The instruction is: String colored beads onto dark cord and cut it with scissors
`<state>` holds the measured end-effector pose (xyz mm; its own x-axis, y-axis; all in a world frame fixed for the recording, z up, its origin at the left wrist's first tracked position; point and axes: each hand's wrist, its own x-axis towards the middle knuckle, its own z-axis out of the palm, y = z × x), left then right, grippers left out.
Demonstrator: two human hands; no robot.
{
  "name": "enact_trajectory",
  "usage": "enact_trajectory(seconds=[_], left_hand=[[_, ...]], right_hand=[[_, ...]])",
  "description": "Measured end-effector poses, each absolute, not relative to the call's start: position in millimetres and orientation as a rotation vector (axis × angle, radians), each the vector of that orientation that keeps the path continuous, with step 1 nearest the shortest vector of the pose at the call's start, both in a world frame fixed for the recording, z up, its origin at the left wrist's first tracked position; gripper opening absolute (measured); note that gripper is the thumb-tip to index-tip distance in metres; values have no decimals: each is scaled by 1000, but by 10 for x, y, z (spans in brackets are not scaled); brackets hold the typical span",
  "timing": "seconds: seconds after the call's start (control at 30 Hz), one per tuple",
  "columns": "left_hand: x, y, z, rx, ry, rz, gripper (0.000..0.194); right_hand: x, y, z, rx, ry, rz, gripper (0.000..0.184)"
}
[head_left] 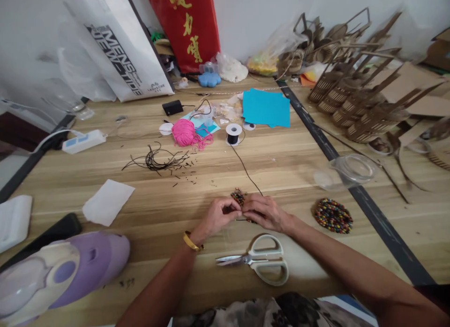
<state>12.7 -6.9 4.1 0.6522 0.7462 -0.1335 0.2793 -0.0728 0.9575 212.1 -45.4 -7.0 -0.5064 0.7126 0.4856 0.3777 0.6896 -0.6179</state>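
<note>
Thumb and fingers of my left hand (220,215) are pinched together, with the tips meeting those of my right hand (265,212). Whatever lies between the left fingertips is too small to make out. Black cord (246,170) runs from a white spool (234,130) down into my right hand, which is closed on it. A short dark cord end and a few beads show just under the fingers. Right behind the fingertips lies a small pile of coloured beads (238,195). Scissors (248,259) with pale handles lie in front of my hands, blades pointing left.
A coil of strung beads (333,216) lies to the right. Cut black cords (158,160), pink yarn (183,132) and blue sheets (266,107) are farther back. A purple and white device (91,266) stands at the left front. Several woven baskets (355,102) occupy the right back.
</note>
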Motion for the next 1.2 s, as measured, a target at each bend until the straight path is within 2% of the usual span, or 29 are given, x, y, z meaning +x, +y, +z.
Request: enact_trajectory(seconds=[0.5,0.83,1.2], left_hand=[[120,-34,89,1616,807,447,11],[115,-58,73,1550,780,467,12],[109,-55,34,1537,781,504,15]], right_hand=[[2097,-527,-57,-1013,-2301,202,16],[2072,-522,-49,-918,-2357,118,18],[2077,-519,-22,-869,-2345,201,19]])
